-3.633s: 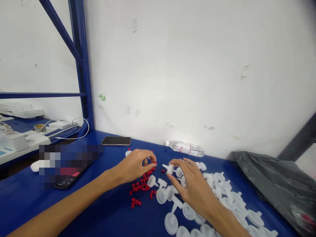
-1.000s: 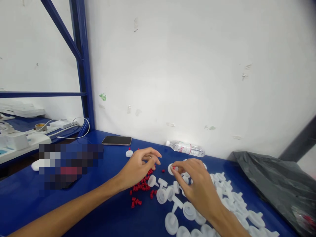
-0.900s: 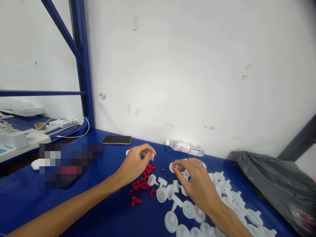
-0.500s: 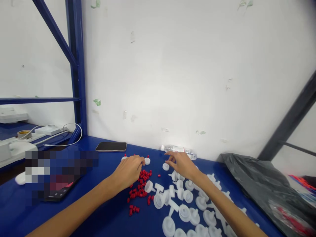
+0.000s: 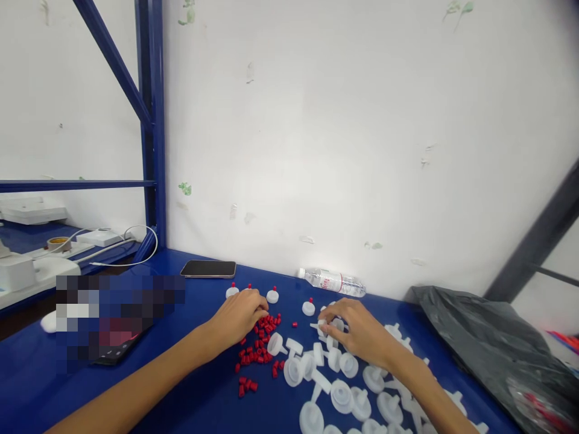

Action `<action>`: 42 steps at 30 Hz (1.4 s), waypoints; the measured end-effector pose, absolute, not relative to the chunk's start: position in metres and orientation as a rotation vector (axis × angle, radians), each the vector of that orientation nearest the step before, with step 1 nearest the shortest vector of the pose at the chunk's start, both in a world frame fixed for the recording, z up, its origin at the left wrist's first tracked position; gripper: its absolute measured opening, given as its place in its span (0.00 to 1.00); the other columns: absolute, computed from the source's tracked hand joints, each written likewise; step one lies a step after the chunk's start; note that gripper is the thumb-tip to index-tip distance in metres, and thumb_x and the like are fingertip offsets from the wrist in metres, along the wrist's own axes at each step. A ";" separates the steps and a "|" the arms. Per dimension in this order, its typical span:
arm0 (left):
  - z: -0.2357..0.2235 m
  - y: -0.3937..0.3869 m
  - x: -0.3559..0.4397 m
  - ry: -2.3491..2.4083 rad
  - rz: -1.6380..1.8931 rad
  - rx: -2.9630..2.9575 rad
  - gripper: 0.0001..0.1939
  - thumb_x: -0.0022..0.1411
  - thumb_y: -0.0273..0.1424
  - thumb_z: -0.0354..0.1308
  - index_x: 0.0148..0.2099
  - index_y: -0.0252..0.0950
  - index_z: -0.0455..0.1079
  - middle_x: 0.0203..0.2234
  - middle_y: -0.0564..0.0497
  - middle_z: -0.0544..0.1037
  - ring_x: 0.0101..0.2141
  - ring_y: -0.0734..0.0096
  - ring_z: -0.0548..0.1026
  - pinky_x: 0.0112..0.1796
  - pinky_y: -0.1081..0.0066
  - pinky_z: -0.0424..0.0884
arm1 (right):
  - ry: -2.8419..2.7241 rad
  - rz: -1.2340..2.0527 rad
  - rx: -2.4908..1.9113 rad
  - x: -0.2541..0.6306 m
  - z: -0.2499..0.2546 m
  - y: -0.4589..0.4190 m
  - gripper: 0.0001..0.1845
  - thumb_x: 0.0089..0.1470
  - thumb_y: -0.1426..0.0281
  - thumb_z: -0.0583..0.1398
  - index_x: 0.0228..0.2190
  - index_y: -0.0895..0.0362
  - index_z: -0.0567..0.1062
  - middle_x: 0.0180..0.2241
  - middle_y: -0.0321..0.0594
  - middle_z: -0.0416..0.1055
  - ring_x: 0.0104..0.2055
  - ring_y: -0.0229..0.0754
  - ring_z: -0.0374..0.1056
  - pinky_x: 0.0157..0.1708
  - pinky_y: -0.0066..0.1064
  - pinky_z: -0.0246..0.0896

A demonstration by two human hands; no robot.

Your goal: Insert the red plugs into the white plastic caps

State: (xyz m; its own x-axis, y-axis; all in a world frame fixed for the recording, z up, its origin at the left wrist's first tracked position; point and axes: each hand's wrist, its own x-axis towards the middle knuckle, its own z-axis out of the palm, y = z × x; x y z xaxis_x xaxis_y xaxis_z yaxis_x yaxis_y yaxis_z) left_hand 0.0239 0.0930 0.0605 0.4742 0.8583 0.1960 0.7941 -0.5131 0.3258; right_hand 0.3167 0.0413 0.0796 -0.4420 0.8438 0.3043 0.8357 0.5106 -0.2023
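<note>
Pinching a likely light, stiff nozzle cap (image 5: 321,327), graspable by its rim, is the right hand (image 5: 355,326); whether the left hand (image 5: 239,313), beside red caps (image 5: 259,345), holds anything is hidden.

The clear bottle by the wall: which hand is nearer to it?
Right. The right hand is in front of the bottle, at a white piece; the left hand is farther off leftward, beside red caps.

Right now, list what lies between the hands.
In the head view, from left hand to right hand: some heaped red caps, a lone red cap, a standing white top capped red, and another top's spout by the right hand.
</note>
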 end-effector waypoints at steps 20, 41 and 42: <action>0.064 0.088 0.031 1.344 0.688 2.496 0.10 0.67 0.28 0.53 0.41 0.37 0.77 0.35 0.49 0.81 0.37 0.63 0.77 0.37 0.68 0.66 | -2.281 -0.134 -1.277 0.303 0.066 0.034 0.15 0.64 0.62 0.59 0.52 0.47 0.73 0.50 0.40 0.76 0.55 0.51 0.70 0.55 0.49 0.66; 0.070 0.063 0.050 0.974 0.945 2.012 0.11 0.68 0.38 0.57 0.40 0.38 0.77 0.29 0.54 0.81 0.30 0.70 0.79 0.34 0.72 0.72 | -2.365 -0.367 -0.897 0.284 0.071 0.020 0.17 0.66 0.70 0.58 0.55 0.53 0.68 0.51 0.42 0.77 0.50 0.46 0.74 0.54 0.47 0.66; 0.070 0.061 0.051 0.939 0.933 1.935 0.12 0.68 0.39 0.57 0.41 0.38 0.76 0.31 0.53 0.82 0.31 0.69 0.80 0.34 0.72 0.72 | -2.364 -0.367 -0.887 0.283 0.071 0.019 0.17 0.66 0.70 0.59 0.55 0.53 0.68 0.51 0.42 0.77 0.50 0.46 0.74 0.53 0.47 0.66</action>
State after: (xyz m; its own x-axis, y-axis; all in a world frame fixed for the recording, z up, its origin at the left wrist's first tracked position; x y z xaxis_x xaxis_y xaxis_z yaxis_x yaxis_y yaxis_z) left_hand 0.0514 0.0612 0.0703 0.4586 0.8461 0.2719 0.2766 -0.4266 0.8611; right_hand 0.2832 0.0188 0.0713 -0.6099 0.5097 0.6068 0.6697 0.7408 0.0509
